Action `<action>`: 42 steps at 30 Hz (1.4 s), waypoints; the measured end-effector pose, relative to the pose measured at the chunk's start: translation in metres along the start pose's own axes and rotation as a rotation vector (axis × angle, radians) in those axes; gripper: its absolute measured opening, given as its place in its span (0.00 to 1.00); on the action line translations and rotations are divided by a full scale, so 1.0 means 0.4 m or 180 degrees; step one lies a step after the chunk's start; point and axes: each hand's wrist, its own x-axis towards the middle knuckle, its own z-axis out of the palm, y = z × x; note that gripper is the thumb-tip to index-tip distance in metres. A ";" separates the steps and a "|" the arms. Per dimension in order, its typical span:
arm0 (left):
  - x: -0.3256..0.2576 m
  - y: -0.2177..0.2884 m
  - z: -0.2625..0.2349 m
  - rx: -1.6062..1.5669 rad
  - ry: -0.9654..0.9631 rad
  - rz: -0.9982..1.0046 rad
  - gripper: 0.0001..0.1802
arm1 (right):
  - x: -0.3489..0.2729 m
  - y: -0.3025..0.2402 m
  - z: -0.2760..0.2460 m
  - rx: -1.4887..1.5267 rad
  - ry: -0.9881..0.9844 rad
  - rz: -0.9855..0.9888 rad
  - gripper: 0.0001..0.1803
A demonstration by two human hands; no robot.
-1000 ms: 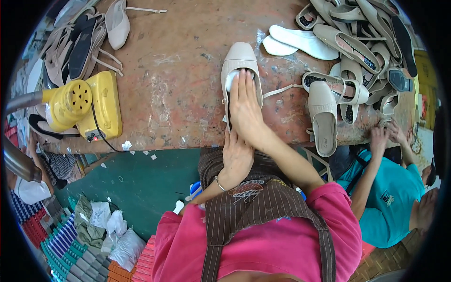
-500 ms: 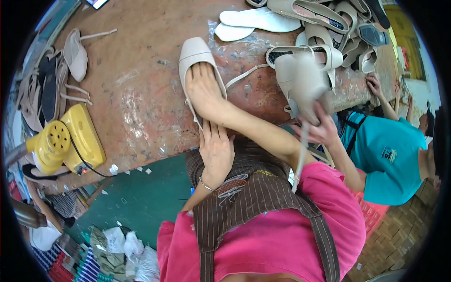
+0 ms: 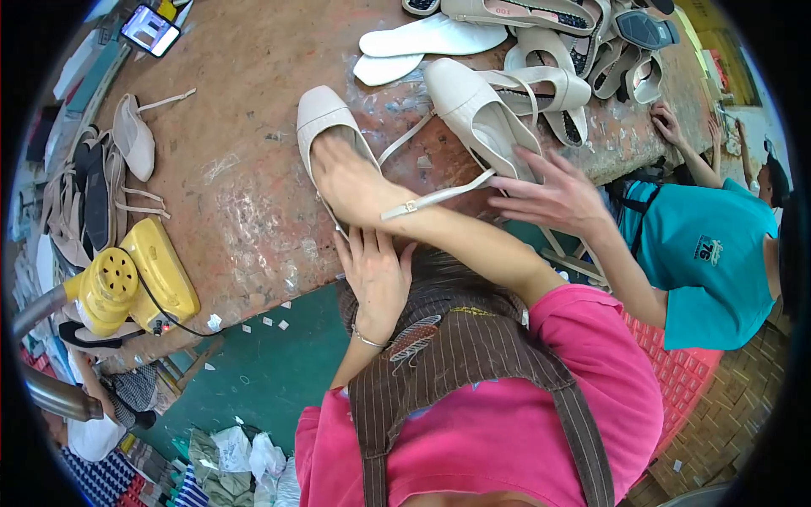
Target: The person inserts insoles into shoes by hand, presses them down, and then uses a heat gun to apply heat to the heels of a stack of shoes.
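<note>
A beige square-toed shoe (image 3: pixel 323 108) lies on the worktable, toe away from me. My right hand (image 3: pixel 345 182) reaches into its opening; the fingertips are hidden in the toe and the hand is blurred. At the heel end, my left hand (image 3: pixel 376 275) rests with fingers stretched and thumb apart, touching the back of the shoe. To the right lies a second beige shoe (image 3: pixel 456 93). Its buckled strap (image 3: pixel 439 197) extends over my right forearm. A co-worker's hand (image 3: pixel 553 193), fingers spread, is beside that shoe's heel.
White insoles (image 3: pixel 431 38) and a pile of beige shoes (image 3: pixel 562 89) lie at the back right. More shoes (image 3: pixel 101 182) and a yellow machine (image 3: pixel 156 275) stand on the left. A phone (image 3: pixel 150 31) is at the far left. A co-worker in teal (image 3: pixel 701 253) sits at the right.
The second shoe, blurred in the co-worker's hand before, has come left onto the table beside the first. The co-worker's fingers have opened. My view has shifted slightly; my hands stay at the first shoe.
</note>
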 end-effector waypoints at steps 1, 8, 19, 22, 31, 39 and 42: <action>-0.004 -0.021 0.004 0.0075 0.0404 0.0236 0.30 | -0.026 -0.026 -0.034 0.0682 -0.0620 -0.0215 0.22; 0.087 -0.059 -0.054 -0.0716 0.1437 -0.0769 0.21 | -0.276 0.030 -0.336 0.0975 0.2042 0.0719 0.18; 0.046 -0.296 -0.104 -0.0335 0.1947 -0.1314 0.13 | -0.465 0.270 -0.300 0.1726 0.1059 0.2368 0.33; -0.009 -0.356 -0.167 0.0312 0.1949 -0.1813 0.18 | -0.494 0.288 -0.277 0.1726 0.1319 0.2264 0.21; 0.072 -0.041 -0.042 -0.4904 -0.0230 -0.0116 0.58 | -0.316 0.042 -0.194 0.2772 0.1865 0.2383 0.10; 0.142 -0.255 -0.055 -0.4357 0.1015 -0.1415 0.44 | -0.189 0.375 -0.413 0.1327 0.1898 0.1463 0.12; 0.190 -0.301 -0.126 -0.3845 0.1175 -0.1486 0.45 | -0.124 0.651 -0.557 -0.0530 0.2784 0.1362 0.21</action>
